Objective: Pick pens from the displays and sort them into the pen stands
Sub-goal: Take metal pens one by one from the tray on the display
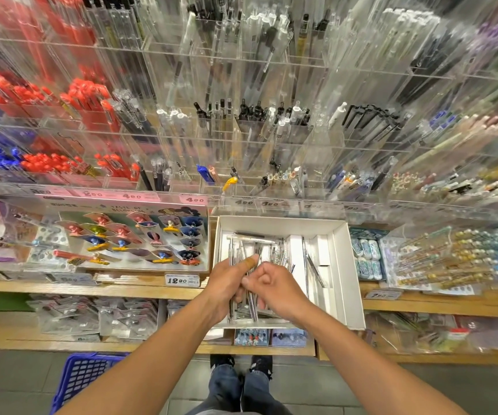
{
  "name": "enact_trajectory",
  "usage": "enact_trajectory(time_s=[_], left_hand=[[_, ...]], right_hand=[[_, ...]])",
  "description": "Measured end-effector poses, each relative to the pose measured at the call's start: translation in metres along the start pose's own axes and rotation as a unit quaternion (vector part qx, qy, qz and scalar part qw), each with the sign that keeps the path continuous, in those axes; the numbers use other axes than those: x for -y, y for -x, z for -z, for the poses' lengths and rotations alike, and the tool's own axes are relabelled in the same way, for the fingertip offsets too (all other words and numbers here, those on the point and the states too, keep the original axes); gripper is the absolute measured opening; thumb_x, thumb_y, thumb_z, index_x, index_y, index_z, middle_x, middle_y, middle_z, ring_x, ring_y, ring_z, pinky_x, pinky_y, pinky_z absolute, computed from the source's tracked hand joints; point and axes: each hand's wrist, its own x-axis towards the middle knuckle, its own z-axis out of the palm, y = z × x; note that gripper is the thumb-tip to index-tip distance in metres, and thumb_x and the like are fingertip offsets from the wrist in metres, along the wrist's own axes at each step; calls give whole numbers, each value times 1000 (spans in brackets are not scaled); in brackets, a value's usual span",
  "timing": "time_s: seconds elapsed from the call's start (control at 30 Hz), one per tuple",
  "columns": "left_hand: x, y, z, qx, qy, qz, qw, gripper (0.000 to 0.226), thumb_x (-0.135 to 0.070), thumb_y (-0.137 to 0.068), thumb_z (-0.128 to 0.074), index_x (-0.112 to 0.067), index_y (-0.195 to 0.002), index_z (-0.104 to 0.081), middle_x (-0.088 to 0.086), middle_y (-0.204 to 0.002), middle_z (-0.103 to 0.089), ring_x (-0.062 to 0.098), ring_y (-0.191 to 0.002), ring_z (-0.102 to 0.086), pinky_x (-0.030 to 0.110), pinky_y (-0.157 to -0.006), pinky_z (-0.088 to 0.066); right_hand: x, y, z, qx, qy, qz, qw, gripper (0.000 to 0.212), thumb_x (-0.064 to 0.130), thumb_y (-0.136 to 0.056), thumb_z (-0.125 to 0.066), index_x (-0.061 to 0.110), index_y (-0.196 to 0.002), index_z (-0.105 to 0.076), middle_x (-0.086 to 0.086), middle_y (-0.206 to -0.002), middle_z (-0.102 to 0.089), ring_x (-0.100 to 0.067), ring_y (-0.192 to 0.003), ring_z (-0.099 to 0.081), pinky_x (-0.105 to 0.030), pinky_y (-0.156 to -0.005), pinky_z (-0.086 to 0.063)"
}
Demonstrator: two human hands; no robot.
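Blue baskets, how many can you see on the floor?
1. The blue basket sits on the floor at lower left, beside the person's left arm and below the wooden shelf. The frame edge and arm cut it off, so others may be hidden.

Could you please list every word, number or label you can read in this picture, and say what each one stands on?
"12.90": white price tag on the wooden shelf edge.
"4.90": pink price tag on the clear rail under the pen stands.
"TASTE OF BELON...": header of the clip display card; the rest is blurred.
Other price tags along the rail and lower shelves are too blurred to read with certainty.
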Motion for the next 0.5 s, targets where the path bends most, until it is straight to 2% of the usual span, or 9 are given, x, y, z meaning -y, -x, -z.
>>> enact_trajectory(time_s=[0.07,0.1,0.17,0.27,0.33,0.37,0.43,0.5], left_hand=[[0,1,2,6,6,7,1000,48,-37,-93,-65,5,-116,-55,-1,-56,-55,13,-50,-41,27,-46,-35],[-1,2,3,11,14,6,1000,37,-33,-96,-61,2,-111,-60,0,-58,-55,13,-51,-44,26,-46,-35],[-3,3,5,10,33,1,999,22,-27,-100,-54,-7,-93,-61,-2,-55,-51,12,-49,-43,26,-49,-35],[-5,1,8,-6,75,13,997,20,-26,-101,-53,-15,-84,-55,-3,-54,-42,12,-50,-40,28,-52,-37],[-6,2,9,-2,90,21,996,21,-27,-101,-55,-14,-85,-54,-3,-54,-42,14,-49,-43,29,-51,-41],[-6,3,9,-2,81,24,996,22,-28,-100,-56,-14,-83,-54,-2,-53,-43,14,-47,-43,29,-49,-41],[-6,5,9,1,71,31,997,23,-28,-100,-57,-14,-82,-53,-3,-53,-44,12,-45,-40,27,-46,-39],[-7,6,9,8,83,40,996,19,-24,-99,-58,-14,-84,-53,-2,-54,-44,11,-44,-39,25,-42,-37]], right_hand=[[0,0,-1,19,-19,9,1000,19,41,-89,-63,23,-84,-62,9,-57,-66,-6,-50,-60,-16,-63,-50],[-1,-3,1,26,-31,6,999,21,42,-90,-62,22,-83,-63,8,-58,-67,-6,-50,-60,-15,-63,-51],[-4,-15,8,-8,-34,-19,999,26,44,-92,-58,20,-84,-66,6,-67,-71,-8,-52,-62,-22,-61,-54],[-14,-41,17,-122,40,-77,989,28,36,-93,-60,16,-75,-66,0,-69,-72,-12,-56,-67,-35,-73,-59],[-20,-57,13,-142,117,-102,978,39,33,-93,-60,8,-63,-61,-5,-59,-65,-20,-53,-63,-35,-74,-57],[-21,-64,8,-137,152,-117,972,38,33,-93,-60,9,-64,-57,-5,-56,-59,-20,-52,-58,-34,-70,-56],[-21,-73,-5,-132,192,-153,960,24,35,-92,-62,13,-86,-54,-1,-67,-58,-16,-59,-57,-30,-61,-51],[-21,-76,-18,-131,183,-191,955,41,29,-91,-63,9,-123,-48,-5,-94,-64,-19,-80,-63,-30,-63,-49]])
